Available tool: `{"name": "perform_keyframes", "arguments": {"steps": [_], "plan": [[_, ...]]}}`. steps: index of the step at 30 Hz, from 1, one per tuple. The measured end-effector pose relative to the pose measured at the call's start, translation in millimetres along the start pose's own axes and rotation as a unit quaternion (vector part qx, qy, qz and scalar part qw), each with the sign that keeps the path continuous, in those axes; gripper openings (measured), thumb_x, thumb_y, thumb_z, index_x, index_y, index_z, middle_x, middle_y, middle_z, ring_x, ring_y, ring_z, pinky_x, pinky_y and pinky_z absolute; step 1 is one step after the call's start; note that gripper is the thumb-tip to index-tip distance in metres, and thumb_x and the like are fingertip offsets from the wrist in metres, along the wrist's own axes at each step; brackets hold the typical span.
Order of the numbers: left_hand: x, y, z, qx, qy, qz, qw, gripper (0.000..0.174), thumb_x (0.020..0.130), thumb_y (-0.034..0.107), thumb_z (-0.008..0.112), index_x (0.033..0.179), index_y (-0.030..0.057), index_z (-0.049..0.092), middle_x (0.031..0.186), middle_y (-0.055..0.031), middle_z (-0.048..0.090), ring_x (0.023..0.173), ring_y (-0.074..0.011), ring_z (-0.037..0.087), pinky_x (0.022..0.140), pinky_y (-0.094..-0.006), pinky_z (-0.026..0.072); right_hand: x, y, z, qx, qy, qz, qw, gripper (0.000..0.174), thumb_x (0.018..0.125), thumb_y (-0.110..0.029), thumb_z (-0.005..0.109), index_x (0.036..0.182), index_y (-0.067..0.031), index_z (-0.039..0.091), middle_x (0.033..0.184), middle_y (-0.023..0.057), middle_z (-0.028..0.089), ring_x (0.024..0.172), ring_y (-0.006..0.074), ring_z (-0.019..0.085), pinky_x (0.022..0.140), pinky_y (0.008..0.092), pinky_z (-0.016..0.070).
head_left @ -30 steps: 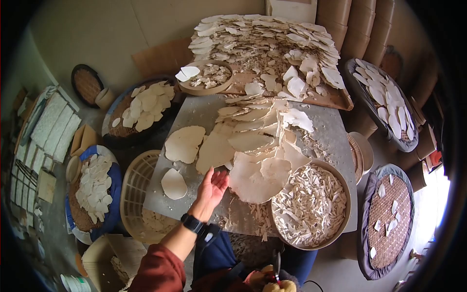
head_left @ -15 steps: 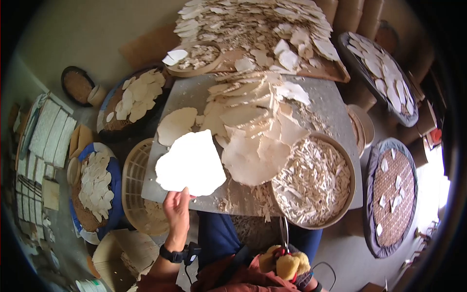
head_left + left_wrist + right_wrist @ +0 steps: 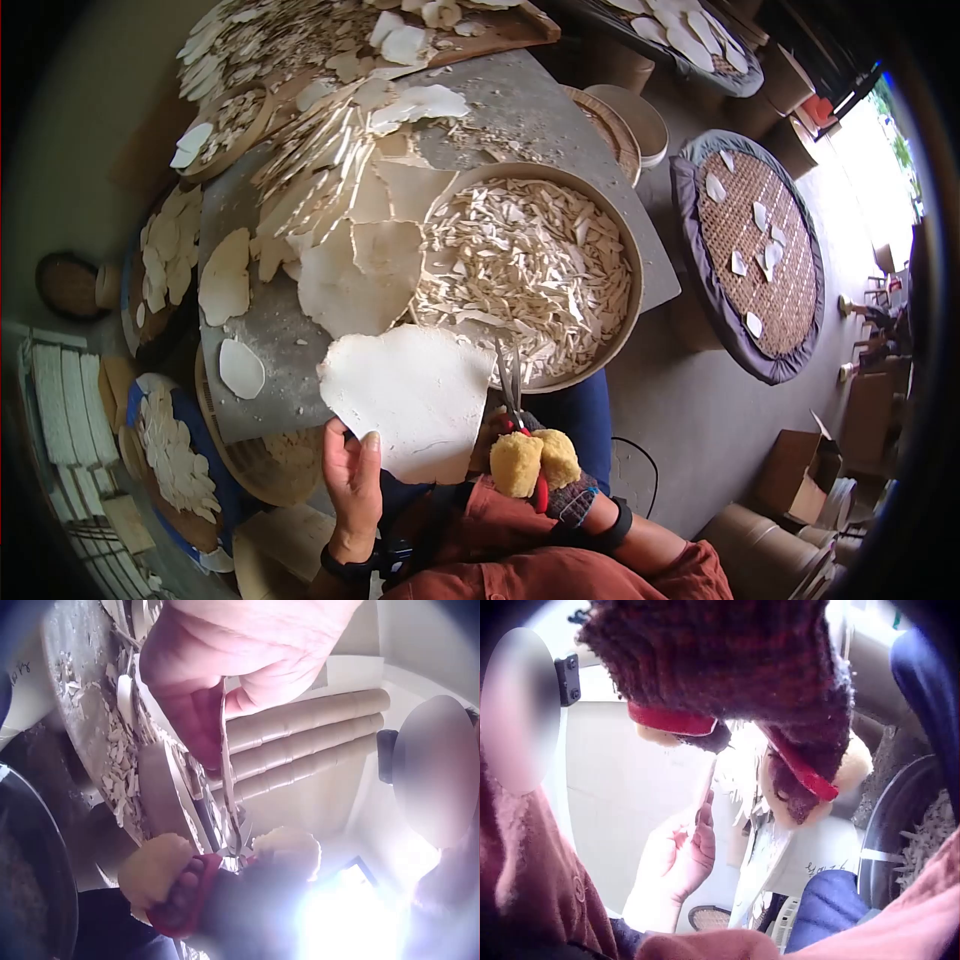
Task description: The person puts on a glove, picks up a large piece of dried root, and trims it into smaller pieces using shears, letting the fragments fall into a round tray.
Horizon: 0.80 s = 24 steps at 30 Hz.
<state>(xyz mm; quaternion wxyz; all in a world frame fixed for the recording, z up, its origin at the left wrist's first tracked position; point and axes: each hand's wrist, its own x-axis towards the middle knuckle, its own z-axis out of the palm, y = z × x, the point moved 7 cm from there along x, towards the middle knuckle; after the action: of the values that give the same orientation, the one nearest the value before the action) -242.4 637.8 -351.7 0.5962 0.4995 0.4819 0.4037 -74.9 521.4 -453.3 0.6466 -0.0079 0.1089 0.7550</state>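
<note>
My left hand pinches a broad, thin off-white slice with a ragged edge by its lower left side, thumb on top. In the left wrist view this slice shows edge-on between thumb and fingers. A dark knitted glove covers my right hand, which holds scissors with red handles padded in yellow foam. Their blades point up, beside the slice's right edge. In the right wrist view the red handle loops round gloved fingers, with the handles spread apart.
A round tray heaped with white strips stands on the grey table. Left of it lean stacked large slices; a small slice lies near the table edge. A woven tray with scattered pieces stands at right.
My left hand has picked up the slice and brought it toward my body, beside the scissors in my right hand. The head view has turned to the right.
</note>
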Motion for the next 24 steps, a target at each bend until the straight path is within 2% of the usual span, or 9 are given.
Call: {"name": "perform_keyframes", "arguments": {"steps": [3, 4, 7, 11, 12, 17, 20, 23, 24], "plan": [[0.8, -6.9, 15.9, 0.018, -0.049, -0.028, 0.998, 0.031, 0.094, 0.006, 0.047, 0.122, -0.0030, 0.039, 0.108, -0.0116, 0.058, 0.096, -0.0110, 0.053, 0.087, -0.0258, 0.0407, 1.3, -5.4, 17.1, -0.095, 0.024, -0.017, 0.995, 0.034, 0.099, -0.022, 0.038, 0.124, -0.0008, 0.046, 0.116, 0.0141, 0.058, 0.108, 0.0254, 0.057, 0.099, 0.0397, 0.0441], [1.8, -6.7, 21.7, 0.020, -0.062, -0.033, 0.997, 0.031, 0.094, 0.005, 0.047, 0.122, -0.0032, 0.039, 0.107, -0.0116, 0.058, 0.096, -0.0108, 0.053, 0.087, -0.0257, 0.0408, -5.9, -13.6, 8.9, -0.266, 0.105, -0.026, 0.958, 0.034, 0.099, -0.022, 0.038, 0.124, -0.0007, 0.046, 0.116, 0.0143, 0.058, 0.108, 0.0252, 0.057, 0.099, 0.0393, 0.0437], [8.5, -4.7, 35.3, 0.015, -0.068, -0.055, 0.996, 0.036, 0.093, 0.004, 0.048, 0.126, -0.0045, 0.037, 0.112, -0.0127, 0.056, 0.100, -0.0125, 0.052, 0.089, -0.0267, 0.0408, -14.5, -32.4, 15.2, -0.518, 0.198, -0.018, 0.832, 0.028, 0.099, -0.018, 0.039, 0.119, -0.0021, 0.048, 0.109, 0.0139, 0.059, 0.103, 0.0254, 0.059, 0.097, 0.0379, 0.0456], [28.4, 4.0, 52.6, 0.084, -0.033, 0.025, 0.996, 0.047, 0.091, 0.004, 0.051, 0.133, -0.0056, 0.032, 0.124, -0.0146, 0.050, 0.110, -0.0166, 0.049, 0.093, -0.0285, 0.0394, -14.0, -31.3, 1.4, -0.434, 0.157, -0.026, 0.887, 0.021, 0.096, -0.011, 0.045, 0.116, -0.0039, 0.047, 0.106, 0.0109, 0.058, 0.098, 0.0246, 0.059, 0.090, 0.0359, 0.0496], [35.2, 4.4, 55.4, 0.085, -0.049, 0.018, 0.995, 0.057, 0.088, 0.001, 0.054, 0.138, -0.0043, 0.028, 0.134, -0.0156, 0.041, 0.116, -0.0193, 0.046, 0.097, -0.0302, 0.0386, -13.7, -27.7, 3.5, -0.410, 0.131, -0.033, 0.902, 0.022, 0.095, -0.009, 0.047, 0.116, -0.0040, 0.047, 0.107, 0.0107, 0.057, 0.098, 0.0246, 0.059, 0.090, 0.0358, 0.0496], [57.3, 25.6, 69.4, 0.065, -0.053, 0.053, 0.995, 0.068, 0.081, -0.004, 0.057, 0.142, -0.0012, 0.026, 0.141, -0.0162, 0.032, 0.120, -0.0206, 0.043, 0.099, -0.0322, 0.0386, -11.7, -29.8, 32.6, -0.573, 0.047, -0.031, 0.817, 0.027, 0.095, -0.013, 0.050, 0.120, -0.0045, 0.049, 0.115, 0.0105, 0.057, 0.108, 0.0213, 0.055, 0.096, 0.0323, 0.0442], [64.5, 28.7, 71.9, 0.086, -0.074, 0.064, 0.991, 0.068, 0.081, -0.004, 0.057, 0.142, -0.0012, 0.026, 0.140, -0.0165, 0.035, 0.122, -0.0210, 0.042, 0.100, -0.0321, 0.0381, -15.6, -25.4, 23.5, -0.569, 0.014, 0.010, 0.822, 0.029, 0.095, -0.015, 0.048, 0.122, -0.0053, 0.048, 0.118, 0.0104, 0.056, 0.110, 0.0212, 0.054, 0.098, 0.0322, 0.0426], [70.2, 29.0, 69.8, 0.084, -0.096, 0.059, 0.990, 0.069, 0.080, -0.004, 0.057, 0.142, -0.0012, 0.026, 0.139, -0.0166, 0.037, 0.122, -0.0211, 0.042, 0.100, -0.0323, 0.0375, -16.5, -22.2, 24.4, -0.495, 0.028, 0.001, 0.868, 0.030, 0.092, -0.018, 0.053, 0.120, -0.0058, 0.051, 0.113, 0.0111, 0.058, 0.106, 0.0239, 0.057, 0.094, 0.0329, 0.0450], [72.4, 29.4, 67.9, 0.088, -0.100, 0.054, 0.990, 0.069, 0.080, -0.004, 0.057, 0.142, -0.0012, 0.026, 0.139, -0.0165, 0.038, 0.122, -0.0208, 0.043, 0.100, -0.0323, 0.0372, -16.8, -23.3, 27.2, -0.593, 0.023, -0.023, 0.805, 0.031, 0.091, -0.020, 0.054, 0.118, -0.0058, 0.052, 0.111, 0.0113, 0.059, 0.104, 0.0249, 0.057, 0.092, 0.0332, 0.0459]]}}
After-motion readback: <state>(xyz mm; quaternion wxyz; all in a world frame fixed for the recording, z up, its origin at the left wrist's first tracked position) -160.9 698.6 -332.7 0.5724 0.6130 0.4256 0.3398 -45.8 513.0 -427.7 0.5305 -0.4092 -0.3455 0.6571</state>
